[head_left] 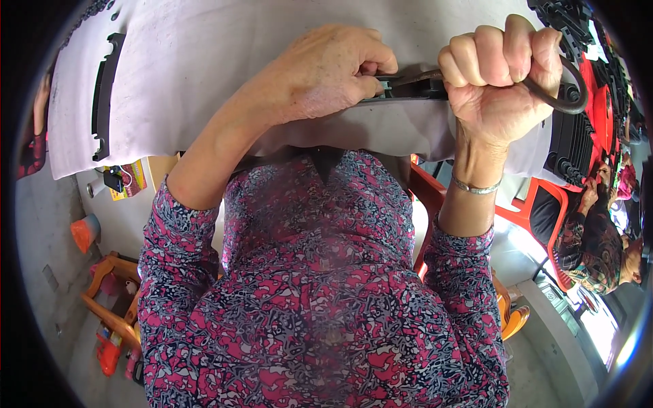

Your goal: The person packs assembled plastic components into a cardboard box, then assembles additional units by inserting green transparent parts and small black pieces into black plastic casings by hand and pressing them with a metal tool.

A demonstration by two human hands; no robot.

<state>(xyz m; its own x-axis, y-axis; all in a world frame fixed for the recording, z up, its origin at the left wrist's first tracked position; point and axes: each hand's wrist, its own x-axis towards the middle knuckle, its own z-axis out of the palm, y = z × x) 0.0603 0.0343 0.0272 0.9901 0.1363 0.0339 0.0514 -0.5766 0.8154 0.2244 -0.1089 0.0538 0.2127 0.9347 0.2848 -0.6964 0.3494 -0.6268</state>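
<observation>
My right hand [500,81] is closed in a fist around a dark bent metal rod [578,95]. The rod curves in a loop at the right, and its thin end [418,77] reaches left to a black plastic strip [425,88] at the table's near edge. Thumb and curled fingers of my left hand [340,68] are closed on that strip, beside a small pale green or silvery piece [386,86] in it. The strip's left part is hidden under the hand. Another long black strip [103,98] lies apart on the table at the left.
A pale cloth covers the table [197,61]. Black ribbed parts [571,146] are piled at its right, near red chairs [558,224]. Another person [588,238] sits at the right; a checked sleeve [32,155] shows far left. A wooden chair [112,296] stands lower left.
</observation>
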